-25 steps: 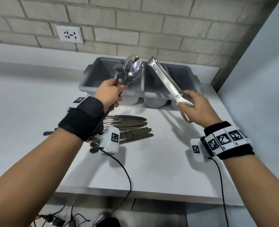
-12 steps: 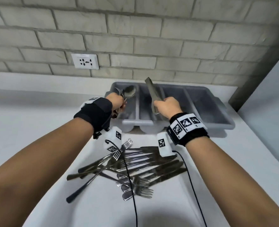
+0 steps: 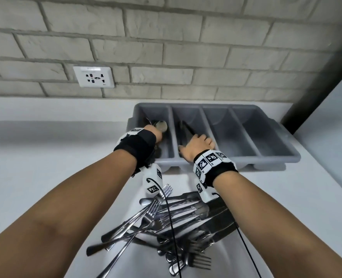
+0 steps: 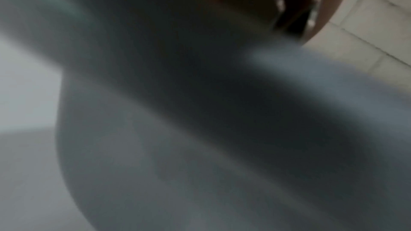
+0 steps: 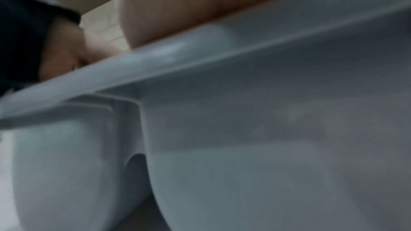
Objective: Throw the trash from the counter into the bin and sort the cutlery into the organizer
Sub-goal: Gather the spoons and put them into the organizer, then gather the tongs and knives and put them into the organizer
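Note:
A grey four-compartment organizer point(image 3: 266, 159) stands at the back of the white counter. My left hand point(image 3: 155, 135) reaches down into its leftmost compartment and grips a bunch of spoons point(image 3: 162, 125), whose bowls show just past the wrist. In the second compartment my right hand point(image 3: 198, 145) holds the near end of metal tongs point(image 3: 186, 128) that slope down to the floor of the compartment. A pile of forks and knives point(image 3: 166, 221) lies on the counter between my forearms. Both wrist views are blurred and filled by the organizer's outer wall point(image 4: 200, 129) point(image 5: 266, 129).
A wall socket point(image 3: 94, 76) sits in the brick wall behind the counter. A dark post point(image 3: 316, 87) and a pale panel close the right side. The two right compartments hold nothing I can see. Black cables point(image 3: 172, 227) hang from my wrists over the cutlery pile.
Both hands have moved forward and down into the organizer: the spoons have gone into the leftmost compartment, the tongs into the second. My head has come closer and the cutlery pile now lies nearer.

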